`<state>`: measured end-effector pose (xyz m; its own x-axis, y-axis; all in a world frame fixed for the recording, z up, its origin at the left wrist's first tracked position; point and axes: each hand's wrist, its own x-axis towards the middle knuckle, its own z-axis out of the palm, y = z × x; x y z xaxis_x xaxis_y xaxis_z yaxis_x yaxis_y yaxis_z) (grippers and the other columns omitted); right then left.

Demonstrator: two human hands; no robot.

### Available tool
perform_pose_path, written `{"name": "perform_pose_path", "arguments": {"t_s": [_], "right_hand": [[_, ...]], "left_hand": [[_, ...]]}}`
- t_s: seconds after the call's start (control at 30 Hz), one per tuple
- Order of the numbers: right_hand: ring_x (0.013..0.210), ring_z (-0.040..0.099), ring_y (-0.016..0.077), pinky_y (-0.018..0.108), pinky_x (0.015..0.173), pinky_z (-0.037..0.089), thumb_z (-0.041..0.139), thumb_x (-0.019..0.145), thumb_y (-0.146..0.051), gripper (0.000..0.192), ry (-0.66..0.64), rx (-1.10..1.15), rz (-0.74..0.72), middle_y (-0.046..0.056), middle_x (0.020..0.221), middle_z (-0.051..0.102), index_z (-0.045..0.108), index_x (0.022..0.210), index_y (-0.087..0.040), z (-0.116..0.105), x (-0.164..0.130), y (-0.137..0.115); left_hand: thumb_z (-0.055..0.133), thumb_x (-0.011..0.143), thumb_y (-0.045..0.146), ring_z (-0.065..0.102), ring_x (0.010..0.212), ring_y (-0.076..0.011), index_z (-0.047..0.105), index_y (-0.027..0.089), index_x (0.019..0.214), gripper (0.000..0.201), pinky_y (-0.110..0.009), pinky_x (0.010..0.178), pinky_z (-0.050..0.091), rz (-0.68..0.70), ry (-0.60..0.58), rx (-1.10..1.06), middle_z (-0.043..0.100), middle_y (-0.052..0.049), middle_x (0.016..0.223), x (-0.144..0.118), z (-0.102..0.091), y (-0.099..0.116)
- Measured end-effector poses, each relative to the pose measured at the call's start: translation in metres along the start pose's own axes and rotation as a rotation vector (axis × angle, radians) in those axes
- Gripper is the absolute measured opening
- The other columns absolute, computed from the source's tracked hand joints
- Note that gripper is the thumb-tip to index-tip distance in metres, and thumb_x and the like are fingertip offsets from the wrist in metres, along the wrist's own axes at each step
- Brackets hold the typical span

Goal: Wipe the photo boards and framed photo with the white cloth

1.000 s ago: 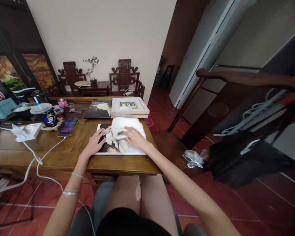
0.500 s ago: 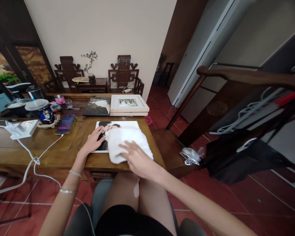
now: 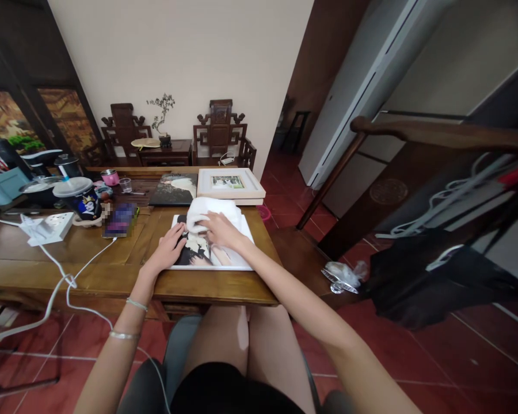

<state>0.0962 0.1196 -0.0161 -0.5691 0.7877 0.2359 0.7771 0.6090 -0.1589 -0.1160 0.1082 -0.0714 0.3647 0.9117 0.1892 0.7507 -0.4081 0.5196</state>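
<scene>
A photo panel (image 3: 198, 256) with a printed picture of people lies flat on the wooden table (image 3: 224, 287). My left hand (image 3: 170, 248) rests flat on its left edge with the fingers stretched out. Bunched over the far part of the picture is a white fluffy towel (image 3: 213, 208). My right hand (image 3: 223, 231) grips the towel's near side, its fingers curled into the fabric and partly hidden by it.
Beyond the panel sit a white picture frame (image 3: 237, 194) and a dark photo panel (image 3: 172, 190). To the left are a phone (image 3: 120, 220) on a cable, a power strip (image 3: 54, 226) and a lidded cup (image 3: 84, 201). A wooden chair (image 3: 388, 190) stands at the right.
My right hand has moved the towel away from me, from the panel's near right corner to its far part, uncovering more of the picture. My left hand stays on the left edge.
</scene>
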Motion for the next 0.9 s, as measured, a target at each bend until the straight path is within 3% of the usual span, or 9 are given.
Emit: {"name": "perform_pose_path", "arguments": {"t_s": [0.07,0.17,0.4,0.53,0.67,0.83,0.9], "right_hand": [[0.117,0.050,0.0317,0.050,0.095,0.039,0.047,0.079,-0.006,0.045,0.000,-0.007,0.007,0.015,0.129,0.058,0.062,0.120,-0.016,0.000,0.009,0.002],[0.119,0.049,0.0315,0.052,0.098,0.036,0.044,0.078,-0.003,0.047,-0.012,-0.009,-0.013,0.015,0.132,0.057,0.062,0.120,-0.016,0.001,-0.004,-0.004],[0.138,0.033,0.0327,0.057,0.112,0.023,0.043,0.073,0.000,0.050,-0.100,0.046,-0.128,0.009,0.144,0.047,0.065,0.115,-0.018,-0.011,-0.102,-0.041],[0.138,0.032,0.0318,0.057,0.112,0.023,0.044,0.069,0.001,0.048,-0.135,0.098,-0.125,0.008,0.143,0.048,0.068,0.107,-0.017,-0.020,-0.129,-0.044],[0.136,0.036,0.0299,0.057,0.111,0.026,0.043,0.072,0.001,0.052,-0.090,0.079,-0.075,0.009,0.141,0.051,0.064,0.115,-0.019,-0.015,-0.106,-0.031],[0.137,0.028,0.0402,0.068,0.102,0.028,0.040,0.077,0.002,0.062,-0.131,-0.075,-0.007,0.007,0.156,0.025,0.051,0.133,-0.021,0.003,-0.032,-0.019],[0.136,0.028,0.0409,0.070,0.101,0.028,0.039,0.077,0.002,0.062,-0.132,-0.086,0.009,0.006,0.156,0.026,0.050,0.134,-0.021,0.009,-0.003,-0.015]], "left_hand": [[0.027,0.096,0.037,0.024,0.143,-0.0231,0.035,0.020,0.144,0.051,-0.052,0.114,0.018,-0.004,0.007,-0.003,0.030,-0.010,0.153,0.000,0.001,-0.002],[0.027,0.096,0.032,0.025,0.142,-0.0216,0.036,0.019,0.143,0.050,-0.049,0.115,0.019,0.000,0.015,-0.007,0.031,-0.010,0.153,0.002,0.002,-0.003],[0.027,0.094,0.029,0.024,0.143,-0.0238,0.035,0.018,0.144,0.051,-0.053,0.114,0.020,-0.012,0.004,-0.019,0.031,-0.010,0.153,0.002,0.002,0.002],[0.026,0.094,0.028,0.022,0.143,-0.0254,0.034,0.019,0.144,0.052,-0.059,0.112,0.019,-0.028,-0.008,-0.021,0.028,-0.010,0.154,0.001,0.000,0.006],[0.027,0.094,0.028,0.022,0.143,-0.0250,0.034,0.017,0.144,0.052,-0.058,0.112,0.019,-0.029,-0.010,-0.016,0.028,-0.011,0.154,0.000,-0.001,0.007],[0.029,0.094,0.028,0.024,0.143,-0.0243,0.037,0.016,0.143,0.051,-0.054,0.113,0.020,-0.021,0.000,-0.006,0.030,-0.012,0.153,0.001,0.000,0.002],[0.029,0.094,0.028,0.025,0.142,-0.0255,0.040,0.015,0.141,0.050,-0.054,0.113,0.021,-0.023,0.004,0.000,0.031,-0.013,0.152,0.002,0.001,0.000]]}}
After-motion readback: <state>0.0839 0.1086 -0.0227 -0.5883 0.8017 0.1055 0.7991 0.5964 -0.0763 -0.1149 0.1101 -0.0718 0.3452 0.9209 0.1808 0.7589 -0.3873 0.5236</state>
